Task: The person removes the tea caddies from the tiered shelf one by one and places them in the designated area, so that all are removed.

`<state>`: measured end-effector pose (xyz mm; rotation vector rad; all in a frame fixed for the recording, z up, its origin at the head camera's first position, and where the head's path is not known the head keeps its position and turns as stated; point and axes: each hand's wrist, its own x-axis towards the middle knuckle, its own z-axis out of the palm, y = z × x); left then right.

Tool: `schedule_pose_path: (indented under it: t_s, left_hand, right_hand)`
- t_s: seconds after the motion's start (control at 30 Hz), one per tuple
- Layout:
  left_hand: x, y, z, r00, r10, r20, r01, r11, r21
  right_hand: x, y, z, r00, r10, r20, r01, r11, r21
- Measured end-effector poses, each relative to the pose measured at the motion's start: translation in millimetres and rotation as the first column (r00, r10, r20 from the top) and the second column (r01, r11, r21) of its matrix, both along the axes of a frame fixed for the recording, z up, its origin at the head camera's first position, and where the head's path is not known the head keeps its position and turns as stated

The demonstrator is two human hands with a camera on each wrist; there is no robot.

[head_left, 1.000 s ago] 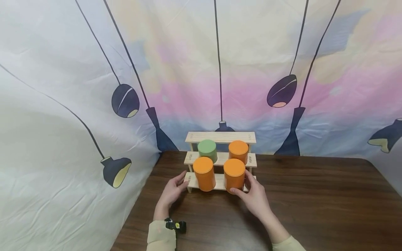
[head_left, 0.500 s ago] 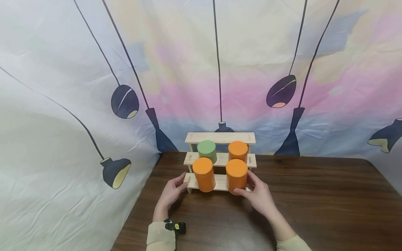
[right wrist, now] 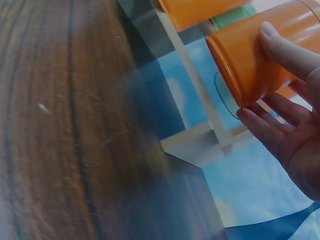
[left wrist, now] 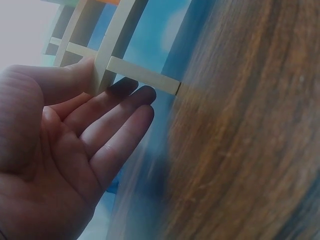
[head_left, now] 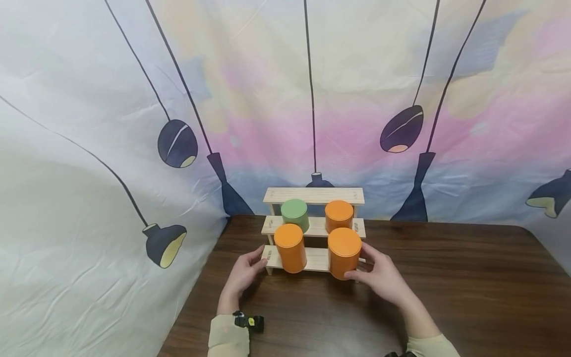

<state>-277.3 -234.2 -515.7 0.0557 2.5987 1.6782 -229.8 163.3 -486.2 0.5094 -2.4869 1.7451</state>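
A three-step wooden rack (head_left: 314,195) stands on the table. My left hand (head_left: 244,271) pinches the left end of its lowest step between thumb and fingers; in the left wrist view the lower fingers extend beneath the board (left wrist: 111,42). With thumb and fingers around its side, my right hand (head_left: 382,275) holds an orange canister (head_left: 344,254) at the right end of that step. In the right wrist view, the base of the held canister (right wrist: 250,65) shows above the step. Another orange canister (head_left: 290,249) stands left on the lowest step.
On the middle step stand a green canister (head_left: 294,214) and an orange canister (head_left: 338,215). The brown wooden table (head_left: 464,277) extends to the right. A cloth printed with hanging lamps (head_left: 357,99) rises behind the table's back edge.
My right hand has moved right and slightly nearer, carrying the orange canister along the lowest step toward its right end. The left hand keeps its place on the rack.
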Motion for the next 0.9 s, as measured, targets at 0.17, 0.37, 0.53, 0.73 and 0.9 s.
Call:
schedule_pose_path:
  t_s: [0.17, 0.37, 0.53, 0.73, 0.9]
  left_hand:
    - [0.1, 0, -0.8, 1.000, -0.006, -0.009, 0.006, 1.000, 0.010]
    - [-0.8, 0, -3.1, 1.000, -0.017, -0.025, 0.018, 1.000, 0.021]
    - [-1.1, 1, -3.0, 0.999, -0.022, -0.025, 0.023, 0.999, 0.029]
    - [0.0, 0, -2.4, 1.000, -0.013, -0.020, 0.013, 1.000, 0.021]
    - [0.9, 0, -2.7, 1.000, -0.007, -0.020, 0.008, 1.000, 0.017]
  right_hand:
    - [4.5, 11, 10.9, 1.000, -0.022, -0.019, 0.022, 1.000, 0.021]
    - [10.6, 23, 24.0, 0.999, -0.048, -0.024, 0.048, 0.999, -0.017]
    - [13.4, 33, 29.2, 0.995, -0.091, -0.025, 0.091, 0.995, -0.032]
    - [14.7, 43, 32.6, 0.990, -0.137, -0.036, 0.135, 0.989, -0.067]
    - [16.4, 50, 35.4, 0.979, -0.191, -0.067, 0.186, 0.980, -0.066]
